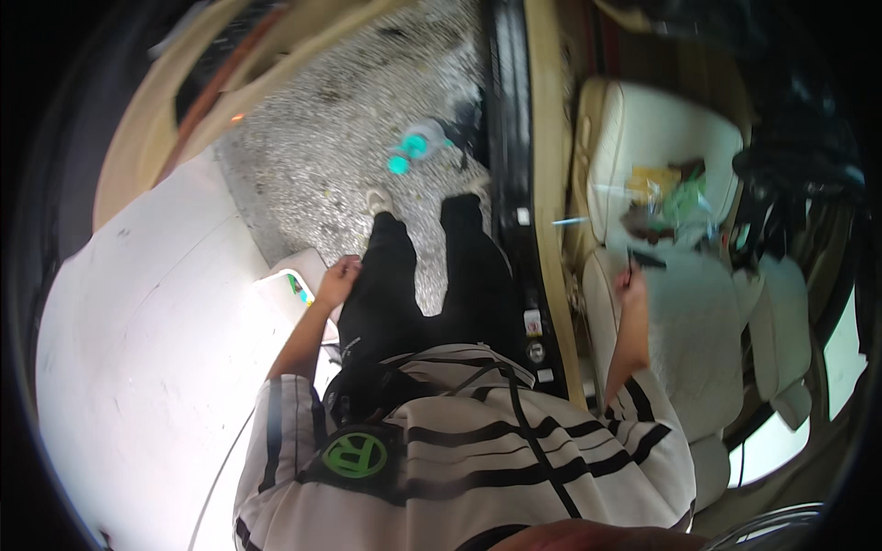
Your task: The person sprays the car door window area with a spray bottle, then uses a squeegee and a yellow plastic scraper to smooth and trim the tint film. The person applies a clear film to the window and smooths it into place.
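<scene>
My right hand [630, 282] reaches into the car, gripping a small dark flat object [646, 260] above the pale fabric car seat [689, 351]. What that object is, I cannot tell. Left of my black trousers hangs my left hand [339, 279], its fingers loosely curled; nothing shows in them. A white-rimmed container [303, 268] with green and blue items inside stands just beside that hand. On the seat cushion [620, 117] ahead of my right hand lie a yellow item [651, 184] and a crumpled green plastic item [685, 200].
The open car door [131, 165] is at upper left, the dark door sill [513, 172] right of my legs. A clear container with turquoise parts [415, 146] rests on the rough ground by my feet. A white surface [138, 344] fills the left.
</scene>
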`<state>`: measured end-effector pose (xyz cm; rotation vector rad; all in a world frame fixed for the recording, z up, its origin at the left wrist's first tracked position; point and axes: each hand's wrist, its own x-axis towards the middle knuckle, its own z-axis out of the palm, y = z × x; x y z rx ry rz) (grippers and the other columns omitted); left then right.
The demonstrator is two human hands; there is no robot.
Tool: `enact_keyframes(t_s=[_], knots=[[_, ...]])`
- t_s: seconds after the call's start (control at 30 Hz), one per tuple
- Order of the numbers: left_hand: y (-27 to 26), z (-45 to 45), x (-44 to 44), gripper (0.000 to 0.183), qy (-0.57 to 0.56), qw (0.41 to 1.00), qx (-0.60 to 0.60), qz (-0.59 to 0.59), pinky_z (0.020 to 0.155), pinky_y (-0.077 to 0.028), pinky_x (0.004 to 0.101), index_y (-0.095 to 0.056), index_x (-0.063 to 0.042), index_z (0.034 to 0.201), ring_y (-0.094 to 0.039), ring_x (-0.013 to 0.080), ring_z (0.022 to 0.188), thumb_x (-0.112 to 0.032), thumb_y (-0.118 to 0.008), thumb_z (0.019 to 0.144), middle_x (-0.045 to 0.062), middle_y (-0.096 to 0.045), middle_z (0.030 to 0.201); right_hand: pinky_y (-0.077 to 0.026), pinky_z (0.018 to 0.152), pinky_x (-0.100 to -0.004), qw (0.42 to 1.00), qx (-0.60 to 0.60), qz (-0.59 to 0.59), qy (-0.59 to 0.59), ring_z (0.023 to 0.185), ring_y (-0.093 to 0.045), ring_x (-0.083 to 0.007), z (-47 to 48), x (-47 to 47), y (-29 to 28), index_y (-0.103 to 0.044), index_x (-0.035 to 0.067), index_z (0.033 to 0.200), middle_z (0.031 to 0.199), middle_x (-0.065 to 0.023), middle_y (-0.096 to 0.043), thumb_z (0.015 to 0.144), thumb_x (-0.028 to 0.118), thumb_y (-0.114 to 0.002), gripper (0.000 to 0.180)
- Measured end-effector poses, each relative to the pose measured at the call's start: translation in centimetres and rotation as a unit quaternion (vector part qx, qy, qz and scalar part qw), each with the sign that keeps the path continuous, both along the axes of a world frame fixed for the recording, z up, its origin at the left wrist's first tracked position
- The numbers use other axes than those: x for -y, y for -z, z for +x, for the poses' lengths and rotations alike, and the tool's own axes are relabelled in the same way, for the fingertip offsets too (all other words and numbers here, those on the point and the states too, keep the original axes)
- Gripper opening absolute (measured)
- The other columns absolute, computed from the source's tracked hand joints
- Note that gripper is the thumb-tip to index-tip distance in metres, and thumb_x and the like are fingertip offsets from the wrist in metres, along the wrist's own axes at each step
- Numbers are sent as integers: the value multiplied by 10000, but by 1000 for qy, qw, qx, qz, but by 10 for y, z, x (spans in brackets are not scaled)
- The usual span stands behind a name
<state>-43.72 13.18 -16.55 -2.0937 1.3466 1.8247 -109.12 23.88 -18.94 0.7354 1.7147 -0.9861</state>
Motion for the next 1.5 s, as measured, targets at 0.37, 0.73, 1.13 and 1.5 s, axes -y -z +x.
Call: enact_keyframes(t_s=[0.37,0.73,1.13,1.5], knots=[[-280,-17,153,252,19,894,-273,-356,855,-444,316,-546,-26,1118,-610,204,923,-125,-477,897,108,-651,967,-457,676,-274,598,-264,-385,-652,742,-567,-146,360,174,-131,-479,-13,1157,851,-83,-616,847,184,-608,389],[-560,109,193,341,232,499,-676,-491,758,-480,330,-573,-37,1101,-589,230,888,-41,-551,761,119,-597,1036,-437,641,-286,651,-256,-403,-590,679,-537,-161,575,235,-235,-506,-54,1087,780,-115,-591,831,261,-620,421],[-356,191,209,623,-181,760,-270,-563,906,-413,342,-309,-1,1302,-490,253,1114,-199,-635,811,184,-452,1245,-468,533,-390,353,-409,-518,-663,621,-616,-316,663,320,-309,-508,55,987,664,-122,-621,809,217,-626,268],[-369,231,273,156,-195,531,-282,-775,742,-477,369,-472,-22,840,-538,171,657,-83,-614,826,81,-545,705,-463,629,-277,494,-243,-677,-489,658,-564,-148,704,436,-306,-555,46,1048,806,-50,-595,861,222,-568,257]])
